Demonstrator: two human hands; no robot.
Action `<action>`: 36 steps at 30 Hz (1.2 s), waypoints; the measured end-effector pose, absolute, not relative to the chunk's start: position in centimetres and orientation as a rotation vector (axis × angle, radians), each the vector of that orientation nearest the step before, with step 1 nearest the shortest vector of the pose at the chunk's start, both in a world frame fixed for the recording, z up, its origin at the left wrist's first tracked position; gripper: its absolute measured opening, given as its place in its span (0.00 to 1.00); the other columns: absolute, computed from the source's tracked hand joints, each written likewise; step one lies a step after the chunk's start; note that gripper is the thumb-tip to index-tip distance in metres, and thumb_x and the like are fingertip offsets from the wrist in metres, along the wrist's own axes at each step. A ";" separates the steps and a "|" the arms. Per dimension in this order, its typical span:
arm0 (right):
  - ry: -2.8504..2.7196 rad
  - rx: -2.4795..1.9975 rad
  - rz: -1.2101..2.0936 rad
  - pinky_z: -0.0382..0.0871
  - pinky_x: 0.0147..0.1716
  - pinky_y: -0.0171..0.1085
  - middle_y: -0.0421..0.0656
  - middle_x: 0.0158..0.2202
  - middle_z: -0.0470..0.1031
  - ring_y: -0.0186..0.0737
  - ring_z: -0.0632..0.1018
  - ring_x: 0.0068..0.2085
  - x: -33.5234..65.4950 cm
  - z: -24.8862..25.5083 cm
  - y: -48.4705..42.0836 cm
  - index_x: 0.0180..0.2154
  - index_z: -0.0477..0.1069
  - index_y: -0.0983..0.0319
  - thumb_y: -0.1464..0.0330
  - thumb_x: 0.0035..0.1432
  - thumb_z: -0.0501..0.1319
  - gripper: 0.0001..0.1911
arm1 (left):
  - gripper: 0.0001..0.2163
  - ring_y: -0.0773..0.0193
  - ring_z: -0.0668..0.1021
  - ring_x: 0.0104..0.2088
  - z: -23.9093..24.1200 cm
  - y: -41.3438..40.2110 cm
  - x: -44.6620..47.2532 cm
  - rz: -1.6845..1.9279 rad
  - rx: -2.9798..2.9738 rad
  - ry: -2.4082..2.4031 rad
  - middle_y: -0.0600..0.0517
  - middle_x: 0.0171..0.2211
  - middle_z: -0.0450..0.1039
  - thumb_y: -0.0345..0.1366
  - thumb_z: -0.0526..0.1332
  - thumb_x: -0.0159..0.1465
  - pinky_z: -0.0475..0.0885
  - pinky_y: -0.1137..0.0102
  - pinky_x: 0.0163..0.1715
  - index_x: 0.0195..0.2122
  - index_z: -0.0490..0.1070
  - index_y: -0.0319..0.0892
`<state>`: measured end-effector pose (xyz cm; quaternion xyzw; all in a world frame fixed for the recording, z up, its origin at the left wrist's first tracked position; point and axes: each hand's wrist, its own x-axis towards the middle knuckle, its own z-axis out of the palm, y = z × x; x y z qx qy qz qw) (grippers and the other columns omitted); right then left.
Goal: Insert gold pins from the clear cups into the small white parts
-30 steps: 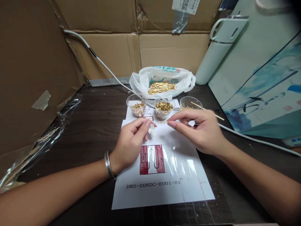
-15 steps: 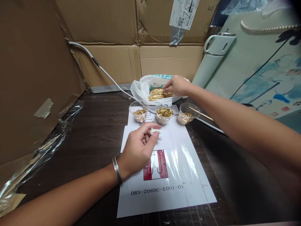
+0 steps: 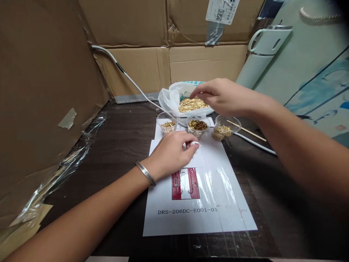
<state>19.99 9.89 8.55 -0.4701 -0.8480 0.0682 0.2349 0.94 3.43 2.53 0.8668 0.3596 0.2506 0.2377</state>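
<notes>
My left hand (image 3: pixel 176 151) is closed on a small white piece (image 3: pixel 194 144), pinched between thumb and index finger over the printed paper sheets (image 3: pixel 188 222). Much of that piece is covered by the fingers. My right hand (image 3: pixel 215 95) hovers at the white plastic bag (image 3: pixel 169 101), fingers bent together and pointing left above the gold metal pins (image 3: pixel 191 104) inside. What these fingers hold, if anything, is too small to make out. Just beyond my left hand stand three clear plastic cups, the left cup (image 3: pixel 161 120), middle cup (image 3: pixel 208 123) and right cup (image 3: pixel 237 125), with small gold parts in each.
A thin wooden stick (image 3: pixel 249 131) leans out of the right cup. A white cable (image 3: pixel 136 86) crosses behind the cups. Cardboard walls (image 3: pixel 131 22) stand behind and at left. A pale green tumbler (image 3: pixel 261 54) and a patterned bag (image 3: pixel 321 72) are at right.
My right hand has lifted off the gold pins and come nearer to me. My left hand has turned palm down, still holding the white piece. The whole view has shifted slightly.
</notes>
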 end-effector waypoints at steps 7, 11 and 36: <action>-2.541 -1.061 0.250 0.58 0.26 0.37 0.40 0.23 0.73 0.36 0.71 0.25 14.6 8.0 10.2 0.27 0.78 0.57 0.75 0.47 0.64 0.07 | 0.13 0.70 0.62 0.20 2.3 4.2 0.3 0.500 2.559 0.879 0.56 0.17 0.62 0.35 0.54 0.63 0.57 0.71 0.24 0.21 0.69 0.39; -2.666 -1.193 0.217 0.58 0.23 0.36 0.40 0.20 0.71 0.36 0.71 0.24 12.0 7.9 11.4 0.21 0.76 0.61 0.76 0.40 0.68 0.05 | 0.13 0.66 0.69 0.27 2.1 3.6 -0.4 0.414 2.636 0.819 0.52 0.24 0.70 0.35 0.51 0.65 0.62 0.70 0.30 0.30 0.73 0.40; -1.879 -1.050 0.124 0.66 0.30 0.34 0.41 0.31 0.74 0.32 0.72 0.29 15.7 5.6 2.3 0.34 0.72 0.61 0.68 0.60 0.57 0.07 | 0.10 0.63 0.72 0.31 0.4 4.1 -0.4 0.522 2.674 0.737 0.50 0.30 0.72 0.32 0.52 0.63 0.65 0.68 0.33 0.38 0.73 0.39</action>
